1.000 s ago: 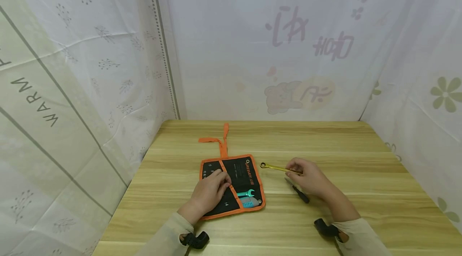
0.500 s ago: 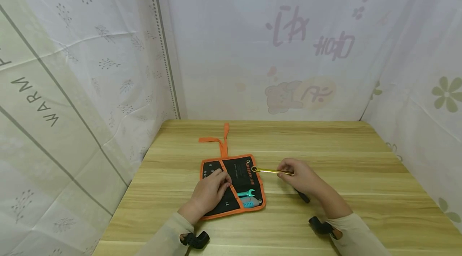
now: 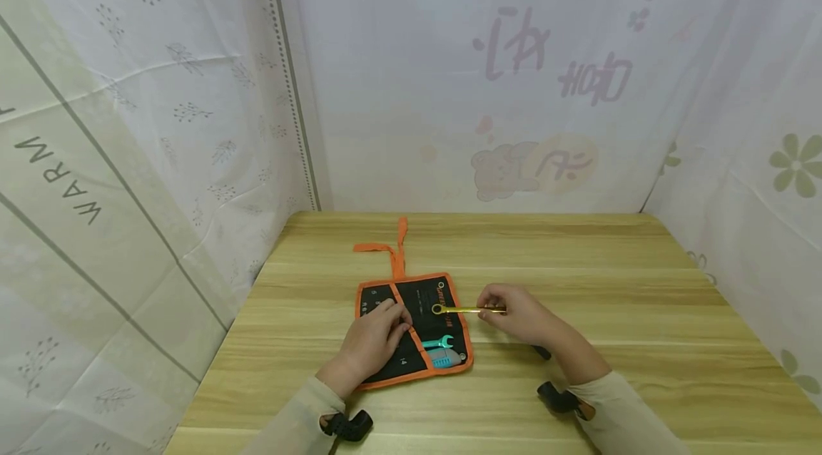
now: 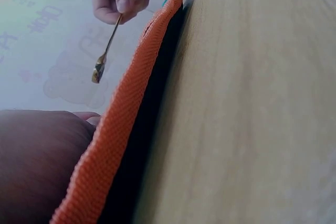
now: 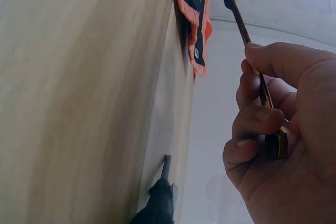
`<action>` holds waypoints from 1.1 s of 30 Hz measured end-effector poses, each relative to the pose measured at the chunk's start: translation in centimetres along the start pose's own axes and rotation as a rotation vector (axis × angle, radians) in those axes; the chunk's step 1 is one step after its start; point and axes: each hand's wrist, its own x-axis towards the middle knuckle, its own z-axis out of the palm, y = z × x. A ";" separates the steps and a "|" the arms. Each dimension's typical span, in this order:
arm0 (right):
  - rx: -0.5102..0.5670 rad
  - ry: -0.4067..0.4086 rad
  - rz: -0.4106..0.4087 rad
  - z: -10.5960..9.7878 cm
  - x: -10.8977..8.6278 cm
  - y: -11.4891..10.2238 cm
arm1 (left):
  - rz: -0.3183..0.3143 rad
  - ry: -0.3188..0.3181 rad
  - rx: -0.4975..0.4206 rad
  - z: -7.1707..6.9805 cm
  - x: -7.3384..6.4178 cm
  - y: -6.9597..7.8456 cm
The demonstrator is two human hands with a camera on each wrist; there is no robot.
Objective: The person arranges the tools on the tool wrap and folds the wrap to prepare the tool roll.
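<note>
Yellow wrench (image 3: 459,309) held over the tool pouch (image 3: 420,291), outside its pockets

The right hand (image 3: 516,312) grips the yellow wrench, thumb on one side and fingers curled round the shank, with the far end tucked towards the palm. The left hand (image 3: 375,341) rests on the pouch with its fingers bent near the orange-edged pocket mouth; whether they pinch the fabric, I cannot tell.

Judging by how things lie, the work is partway along. A turquoise wrench (image 3: 439,343) and a grey-and-turquoise tool (image 3: 446,358) already sit in pockets, their ends poking out past the orange trim. The yellow wrench is not yet in a pocket, and a black screwdriver (image 5: 159,198) lies loose on the worktop (image 3: 578,248), below the right hand. The left hand hides some pockets, so their contents are unclear.

The right forearm slants in from the lower right, turning the wrench's ring end left across the printed panel; both wrist views show it raised clear of the pouch. The left forearm comes up from the lower left.

Beyond the pouch, its orange ties (image 3: 401,248) trail across the worktop towards a patterned curtain (image 3: 417,84).
</note>
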 end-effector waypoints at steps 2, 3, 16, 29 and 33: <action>-0.023 -0.009 -0.004 0.1 0.1 -0.3 | 0.003 0.001 -0.001 0.0 0.0 0.0; -0.037 -0.010 -0.003 0.2 0.2 -0.4 | 0.007 0.005 -0.003 0.0 0.0 -0.1; -0.043 -0.079 -0.029 1.3 1.0 -0.9 | -0.007 -0.007 -0.001 0.0 0.0 0.0; -0.036 -0.157 -0.034 1.9 2.0 -1.7 | -0.009 -0.006 0.000 0.0 0.0 0.0; -0.042 -0.167 -0.039 2.0 2.2 -1.7 | -0.002 -0.004 -0.003 -0.1 0.0 0.1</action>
